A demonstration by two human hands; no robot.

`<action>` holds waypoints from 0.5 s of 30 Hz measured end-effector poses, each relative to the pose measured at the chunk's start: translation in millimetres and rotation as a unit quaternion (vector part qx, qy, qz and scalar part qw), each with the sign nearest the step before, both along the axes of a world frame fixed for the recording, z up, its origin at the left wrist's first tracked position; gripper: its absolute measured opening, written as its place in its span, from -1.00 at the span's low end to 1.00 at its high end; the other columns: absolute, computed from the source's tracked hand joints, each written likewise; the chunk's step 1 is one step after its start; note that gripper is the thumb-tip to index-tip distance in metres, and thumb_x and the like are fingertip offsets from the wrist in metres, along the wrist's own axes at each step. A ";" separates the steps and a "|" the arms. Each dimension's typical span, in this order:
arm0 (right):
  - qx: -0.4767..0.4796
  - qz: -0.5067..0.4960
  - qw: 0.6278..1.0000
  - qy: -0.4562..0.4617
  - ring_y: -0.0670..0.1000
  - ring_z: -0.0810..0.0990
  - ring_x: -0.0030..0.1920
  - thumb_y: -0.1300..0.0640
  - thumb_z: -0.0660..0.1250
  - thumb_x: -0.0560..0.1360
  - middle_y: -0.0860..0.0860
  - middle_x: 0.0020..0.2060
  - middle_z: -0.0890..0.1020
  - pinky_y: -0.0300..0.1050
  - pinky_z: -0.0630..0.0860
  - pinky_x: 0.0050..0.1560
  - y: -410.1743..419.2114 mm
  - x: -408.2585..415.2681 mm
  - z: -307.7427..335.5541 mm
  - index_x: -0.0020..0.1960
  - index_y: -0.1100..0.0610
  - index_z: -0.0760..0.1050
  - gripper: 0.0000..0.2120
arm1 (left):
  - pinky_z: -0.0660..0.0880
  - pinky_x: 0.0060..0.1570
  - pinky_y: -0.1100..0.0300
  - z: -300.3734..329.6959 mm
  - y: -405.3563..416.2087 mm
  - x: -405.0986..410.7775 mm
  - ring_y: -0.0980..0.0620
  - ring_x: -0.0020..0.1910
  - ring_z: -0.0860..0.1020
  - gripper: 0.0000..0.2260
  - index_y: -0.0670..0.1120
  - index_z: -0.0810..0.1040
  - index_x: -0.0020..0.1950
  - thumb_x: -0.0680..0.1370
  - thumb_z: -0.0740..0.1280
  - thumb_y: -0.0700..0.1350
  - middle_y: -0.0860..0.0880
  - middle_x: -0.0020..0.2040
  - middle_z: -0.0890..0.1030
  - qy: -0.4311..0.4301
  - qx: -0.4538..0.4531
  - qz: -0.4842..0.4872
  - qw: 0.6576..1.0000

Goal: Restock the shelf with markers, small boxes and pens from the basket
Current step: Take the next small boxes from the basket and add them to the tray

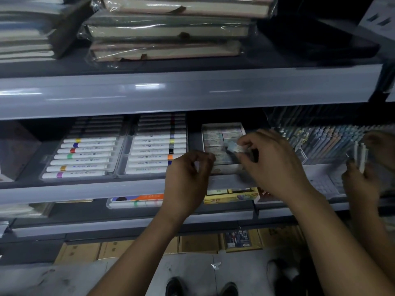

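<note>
while the small-box step runs at the middle shelf (106, 189), with markers (85, 155) racked to the left and pens (324, 139) to the right. right hand (275, 159) pinching a small box (234, 148) over the open white tray (222, 126) of like boxes. left hand (188, 171) curled at the tray's near left edge, seemingly steadying it; blurred there. next: lowering the box into the near gap, flat, aligned with its neighbours.
</note>
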State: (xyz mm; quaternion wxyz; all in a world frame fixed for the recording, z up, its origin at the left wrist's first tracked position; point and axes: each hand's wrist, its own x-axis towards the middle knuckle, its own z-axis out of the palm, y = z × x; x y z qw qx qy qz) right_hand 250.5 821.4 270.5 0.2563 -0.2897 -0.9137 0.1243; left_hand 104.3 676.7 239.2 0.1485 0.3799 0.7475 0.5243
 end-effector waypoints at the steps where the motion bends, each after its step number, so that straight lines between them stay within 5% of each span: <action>1: 0.010 -0.001 1.000 -0.024 0.03 0.53 0.05 0.14 0.50 0.48 -0.05 -0.02 0.63 -0.09 0.47 -0.03 4.0 -0.9 0.5 0.13 0.07 0.64 -0.77 | 0.44 -0.32 0.40 -1.5 -0.4 0.0 0.22 -0.22 0.62 -0.88 0.04 0.68 -0.07 0.65 0.40 -0.02 0.22 -0.25 0.64 0.020 -0.010 -0.009 1.000; 15: -0.002 -0.002 0.994 -0.108 0.09 0.53 0.17 0.13 0.54 0.47 0.01 0.12 0.66 0.04 0.54 0.18 19.6 -24.3 0.3 0.10 0.02 0.72 -0.80 | 0.34 -0.27 0.55 2.4 -1.3 -0.1 0.36 -0.17 0.58 -0.86 0.14 0.67 -0.08 0.60 0.47 -0.11 0.26 -0.16 0.64 0.069 -0.028 -0.028 0.997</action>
